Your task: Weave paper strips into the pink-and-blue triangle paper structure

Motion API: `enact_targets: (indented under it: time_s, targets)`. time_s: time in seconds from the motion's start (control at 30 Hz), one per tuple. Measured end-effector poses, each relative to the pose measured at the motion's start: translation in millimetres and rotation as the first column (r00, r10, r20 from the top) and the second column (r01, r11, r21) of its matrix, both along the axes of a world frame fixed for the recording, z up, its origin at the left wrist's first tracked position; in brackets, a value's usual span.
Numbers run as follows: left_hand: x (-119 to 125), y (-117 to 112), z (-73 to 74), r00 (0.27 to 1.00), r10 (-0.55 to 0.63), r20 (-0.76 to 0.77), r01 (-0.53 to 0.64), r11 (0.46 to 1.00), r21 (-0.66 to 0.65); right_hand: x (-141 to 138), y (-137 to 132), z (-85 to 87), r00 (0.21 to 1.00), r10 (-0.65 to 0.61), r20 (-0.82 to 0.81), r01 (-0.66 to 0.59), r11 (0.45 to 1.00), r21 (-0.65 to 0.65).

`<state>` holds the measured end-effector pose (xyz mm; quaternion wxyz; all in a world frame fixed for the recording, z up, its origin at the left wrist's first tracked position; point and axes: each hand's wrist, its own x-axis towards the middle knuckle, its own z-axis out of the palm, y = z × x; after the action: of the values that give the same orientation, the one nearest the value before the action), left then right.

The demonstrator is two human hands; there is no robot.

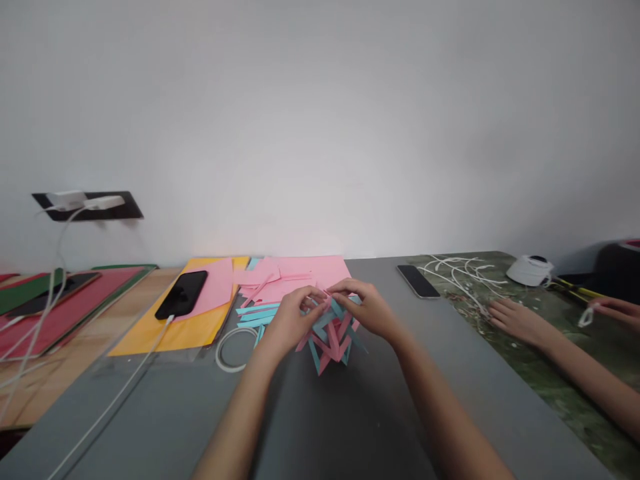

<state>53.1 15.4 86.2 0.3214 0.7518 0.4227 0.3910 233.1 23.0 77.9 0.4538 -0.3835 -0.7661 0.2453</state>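
At the left, a glossy black phone (181,294) lies on smooth pink paper (220,279) over a yellow sheet (143,339). Next come narrow, flat blue strips (259,313) and a pale, round ring (219,352). The left hand (300,315) has its thumb and fingers drawn together, pinching the top of a pink-and-blue paper model (334,339), which is at the middle of the gray tabletop (150,417). Its folded strips interlace into a spiky, open ball of crisp triangular points; it should be very light, springy and easily crushed, best held by the thicker folds where strips cross, not by the loose tips. The right hand (367,308) pinches there too, though overlapping fingers hide exactly which fold each holds. Farther right are a slim dark phone (418,281), loose, curling white cords (467,272) and another person's hand (515,321) upon a mottled green surface (530,380).
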Motion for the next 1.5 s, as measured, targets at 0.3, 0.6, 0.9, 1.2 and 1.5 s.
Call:
enact_targets:
  time_s: [0.3, 0.6, 0.9, 1.2, 1.5]
  targets:
    - [1, 3, -4.1, 1.0, -0.005, 0.019, 0.006, 1.0, -0.011, -9, -13, 5.7, 0.986, -0.123, 0.117, 0.118, 0.992, 0.05]
    - [4, 9, -11.7, 0.994, 0.068, 0.084, -0.069, 0.998, 0.002, -27, -6, -14.3, 0.921, -0.325, 0.213, 0.287, 0.939, 0.19]
    - [5, 13, -15.9, 0.973, 0.159, 0.17, -0.16, 0.987, -0.011, -34, -1, -26.6, 0.868, -0.438, 0.233, 0.358, 0.878, 0.318]
    - [7, 12, -16.8, 0.967, 0.217, 0.132, -0.224, 0.974, 0.043, -37, 1, -29.9, 0.878, -0.442, 0.183, 0.354, 0.858, 0.373]
    - [8, 4, -10.1, 0.953, 0.297, -0.067, -0.274, 0.933, 0.231, -36, 2, -30.7, 0.898, -0.402, 0.177, 0.315, 0.87, 0.379]
